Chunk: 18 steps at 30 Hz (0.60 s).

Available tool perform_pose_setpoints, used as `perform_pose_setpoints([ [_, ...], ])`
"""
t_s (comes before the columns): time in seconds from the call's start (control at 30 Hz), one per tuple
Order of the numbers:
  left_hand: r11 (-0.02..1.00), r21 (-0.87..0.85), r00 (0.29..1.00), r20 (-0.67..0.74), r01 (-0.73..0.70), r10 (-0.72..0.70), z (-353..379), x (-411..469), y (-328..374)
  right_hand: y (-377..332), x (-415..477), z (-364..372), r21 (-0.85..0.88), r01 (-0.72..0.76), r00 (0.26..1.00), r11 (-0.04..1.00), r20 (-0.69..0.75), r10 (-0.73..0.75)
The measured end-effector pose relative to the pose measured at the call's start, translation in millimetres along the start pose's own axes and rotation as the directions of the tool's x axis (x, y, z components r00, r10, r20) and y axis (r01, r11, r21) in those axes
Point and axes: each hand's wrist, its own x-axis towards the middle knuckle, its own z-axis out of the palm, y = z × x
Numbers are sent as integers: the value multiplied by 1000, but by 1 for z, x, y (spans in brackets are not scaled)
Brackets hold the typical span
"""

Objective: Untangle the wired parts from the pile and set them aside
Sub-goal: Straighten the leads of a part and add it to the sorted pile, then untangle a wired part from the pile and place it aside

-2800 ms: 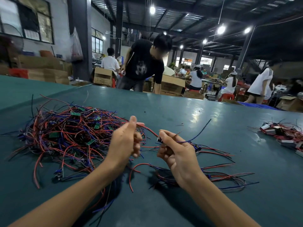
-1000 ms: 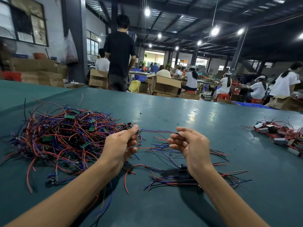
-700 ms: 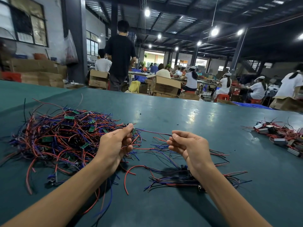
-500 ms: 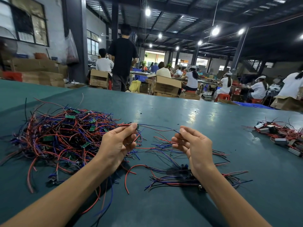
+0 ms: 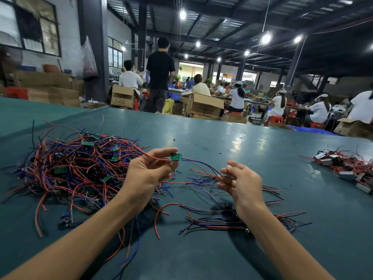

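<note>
A big tangled pile of red and blue wires with small green boards [image 5: 80, 170] lies on the left of the green table [image 5: 242, 150]. My left hand [image 5: 149, 174], raised just right of the pile, pinches one small green board [image 5: 175, 156] between thumb and fingers. A red wire trails from it back into the pile. A blue wire runs from the board to my right hand [image 5: 240, 184], whose curled fingers pinch that wire. Below my right wrist lies a smaller bundle of separated wired parts [image 5: 232, 221].
Another heap of wired grey parts [image 5: 347, 168] sits at the far right of the table. Behind the table's far edge a person in black [image 5: 160, 75] stands, seated workers and cardboard boxes [image 5: 203, 106] fill the hall.
My left hand has lifted a green board clear of the pile's edge, so it now shows between the fingertips. My right hand has dropped slightly, keeping hold of the blue wire.
</note>
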Motion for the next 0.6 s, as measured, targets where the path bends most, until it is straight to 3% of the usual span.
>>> perform_pose_setpoints([
  [0.1,999,30,1000,14,-25,25,0,0,0,1,1,-1,14,-2,1000,1000,31,2],
  [0.2,1000,-5,998,-60,3,-3,2,1,-1,0,2,-1,88,-30,995,996,95,22],
  [0.37,999,-36,998,-57,22,-25,6,-1,-2,-1,-1,-2,65,-63,971,996,236,46],
  [0.5,997,-69,997,-68,36,-40,7,-3,-1,-1,-11,2,10,-53,896,999,441,43],
  [0.6,984,-160,994,-68,73,-84,12,-3,1,0,-22,7,-70,46,810,997,586,4],
])
